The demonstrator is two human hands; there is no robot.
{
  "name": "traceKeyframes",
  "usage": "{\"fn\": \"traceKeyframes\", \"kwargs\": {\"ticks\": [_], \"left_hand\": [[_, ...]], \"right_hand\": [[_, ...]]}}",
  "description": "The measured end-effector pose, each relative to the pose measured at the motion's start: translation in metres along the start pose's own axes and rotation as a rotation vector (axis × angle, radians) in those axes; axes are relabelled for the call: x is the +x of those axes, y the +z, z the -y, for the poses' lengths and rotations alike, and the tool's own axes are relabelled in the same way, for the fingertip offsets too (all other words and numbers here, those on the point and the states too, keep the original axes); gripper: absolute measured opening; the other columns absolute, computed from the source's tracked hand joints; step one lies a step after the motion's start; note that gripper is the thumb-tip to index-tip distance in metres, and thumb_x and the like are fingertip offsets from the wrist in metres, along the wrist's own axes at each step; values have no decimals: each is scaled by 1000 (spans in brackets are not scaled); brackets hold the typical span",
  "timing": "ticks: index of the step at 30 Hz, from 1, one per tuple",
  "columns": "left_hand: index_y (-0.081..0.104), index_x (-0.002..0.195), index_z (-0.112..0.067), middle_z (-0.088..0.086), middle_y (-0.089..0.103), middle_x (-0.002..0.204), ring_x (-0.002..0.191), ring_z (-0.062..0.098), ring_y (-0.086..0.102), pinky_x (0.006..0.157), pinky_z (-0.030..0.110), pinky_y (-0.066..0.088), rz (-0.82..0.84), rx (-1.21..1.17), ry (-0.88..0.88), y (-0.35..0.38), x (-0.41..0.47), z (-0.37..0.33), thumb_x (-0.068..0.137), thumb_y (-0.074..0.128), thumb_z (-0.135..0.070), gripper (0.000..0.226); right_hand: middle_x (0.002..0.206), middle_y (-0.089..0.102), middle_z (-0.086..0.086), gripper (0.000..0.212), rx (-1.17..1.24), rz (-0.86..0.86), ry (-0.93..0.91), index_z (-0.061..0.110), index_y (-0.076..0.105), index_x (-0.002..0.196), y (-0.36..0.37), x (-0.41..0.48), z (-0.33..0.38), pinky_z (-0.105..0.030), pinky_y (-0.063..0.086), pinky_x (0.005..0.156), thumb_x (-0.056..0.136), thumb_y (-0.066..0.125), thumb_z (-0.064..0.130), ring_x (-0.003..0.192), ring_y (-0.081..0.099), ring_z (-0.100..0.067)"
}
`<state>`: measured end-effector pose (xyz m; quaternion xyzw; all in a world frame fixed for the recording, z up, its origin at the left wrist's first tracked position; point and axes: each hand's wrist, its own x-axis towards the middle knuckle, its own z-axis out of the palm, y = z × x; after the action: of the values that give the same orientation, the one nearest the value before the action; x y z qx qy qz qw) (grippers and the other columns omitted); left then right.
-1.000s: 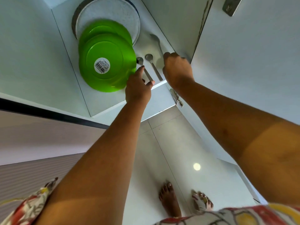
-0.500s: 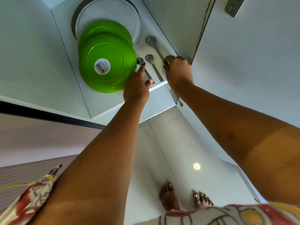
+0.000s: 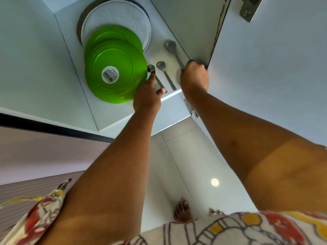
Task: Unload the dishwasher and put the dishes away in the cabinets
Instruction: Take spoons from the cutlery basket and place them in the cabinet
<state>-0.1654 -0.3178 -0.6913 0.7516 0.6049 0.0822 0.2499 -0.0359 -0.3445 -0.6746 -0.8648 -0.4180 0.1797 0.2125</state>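
Two green plates (image 3: 113, 68) lie stacked upside down on the white cabinet shelf (image 3: 109, 112), overlapping a white speckled plate (image 3: 120, 16) on a dark one. To their right lie three metal spoons. My left hand (image 3: 147, 92) rests on the leftmost small spoon (image 3: 151, 68), index finger stretched along it and thumb at its handle end. The middle small spoon (image 3: 165, 75) lies free. My right hand (image 3: 193, 76) grips the handle of the large spoon (image 3: 170, 45), whose bowl lies on the shelf by the cabinet wall.
The open cabinet door (image 3: 265, 68) stands at the right, with hinges (image 3: 192, 108) at the shelf's corner. A dark counter edge (image 3: 53, 128) runs at the left. Below is pale tiled floor (image 3: 185, 156) with my bare feet (image 3: 183, 212).
The large spoon's bowl has come a little toward me and now shows fully beyond my right hand. My left hand has slid slightly back along the leftmost spoon.
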Motion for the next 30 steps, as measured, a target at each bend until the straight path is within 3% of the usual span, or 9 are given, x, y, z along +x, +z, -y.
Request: {"fn": "traceKeyframes", "kwargs": {"ticks": [5, 8, 11, 13, 16, 18, 21, 26, 30], "left_hand": [[27, 148, -26, 7, 46, 143, 129, 26, 46, 103, 36, 41, 18, 0, -4, -1, 1, 1, 91, 58, -32, 65], [27, 148, -27, 8, 47, 142, 128, 26, 47, 104, 38, 41, 26, -11, -8, -1, 4, 1, 90, 59, -32, 66], [28, 147, -27, 8, 49, 141, 126, 26, 49, 102, 36, 41, 14, -19, -9, 1, 3, 1, 90, 59, -31, 65], [29, 147, -25, 8, 50, 139, 126, 25, 49, 100, 34, 42, -6, -20, 9, 2, 2, 1, 90, 59, -28, 65], [29, 147, -27, 8, 50, 138, 126, 26, 49, 101, 37, 43, -10, -26, 1, 3, 2, 1, 89, 62, -25, 67], [28, 147, -28, 8, 49, 139, 127, 26, 47, 101, 38, 42, 10, -7, -3, 3, 2, 1, 89, 61, -28, 67], [24, 148, -30, 8, 47, 141, 128, 28, 46, 102, 40, 42, 29, 42, 13, 2, 2, -2, 91, 58, -30, 66], [17, 148, -36, 11, 48, 139, 129, 30, 44, 99, 43, 42, 44, 157, -20, 0, 4, -12, 94, 53, -35, 65], [16, 148, -38, 8, 48, 140, 130, 29, 44, 98, 43, 42, 61, 174, -55, -1, 5, -17, 94, 53, -35, 66]], "right_hand": [[113, 64, -19, 29, -38, -22, 17, 1, 54, 120, -5, -3, 4, -39, 49, 92, 94, 44, -3, 103, 63, -34], [104, 65, -19, 22, -4, -49, -47, 3, 52, 117, -1, -7, 1, -42, 54, 86, 97, 43, 4, 94, 64, -35], [100, 64, -16, 21, -7, -69, -292, 6, 54, 114, 8, -19, -1, -44, 56, 79, 98, 43, 11, 88, 64, -34], [110, 62, -10, 27, -160, -75, -479, 12, 58, 119, 19, -28, -4, -42, 53, 85, 93, 49, 12, 102, 60, -32], [134, 55, 3, 37, -299, -31, -517, 21, 55, 130, 29, -36, -12, -45, 37, 104, 94, 49, 25, 128, 47, -25], [149, 39, 8, 45, -377, 34, -502, 24, 41, 142, 28, -38, -19, -51, 17, 114, 100, 36, 38, 142, 29, -22], [157, 22, 10, 56, -430, 103, -474, 25, 24, 149, 24, -36, -24, -53, -3, 116, 100, 16, 50, 148, 9, -18], [160, 7, 9, 63, -403, 139, -423, 27, 8, 152, 23, -33, -33, -48, -10, 115, 97, 9, 58, 148, -3, -15], [160, 5, 7, 63, -378, 140, -406, 26, 6, 152, 23, -32, -32, -45, -12, 115, 97, 8, 57, 148, -5, -15]]}}
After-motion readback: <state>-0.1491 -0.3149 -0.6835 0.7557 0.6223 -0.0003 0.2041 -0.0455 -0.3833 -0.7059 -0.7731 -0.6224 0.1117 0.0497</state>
